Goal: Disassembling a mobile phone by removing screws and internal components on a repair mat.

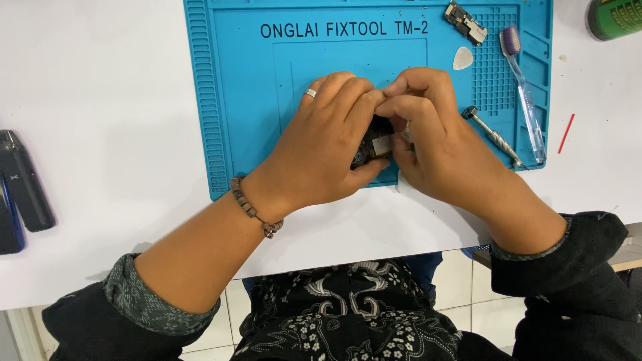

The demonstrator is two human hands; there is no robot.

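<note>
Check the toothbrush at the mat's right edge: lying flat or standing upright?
Lying flat: the toothbrush rests lengthwise on the blue mat, purple head away from the person, untouched by either hand.

Small dark device (pixel 376 144), mostly hidden, over mat.

On the mat (pixel 241 100), both hands meet over a small device (pixel 374 144), with screwdriver (pixel 493 137) and toothbrush (pixel 525 100) lying to their right.
</note>
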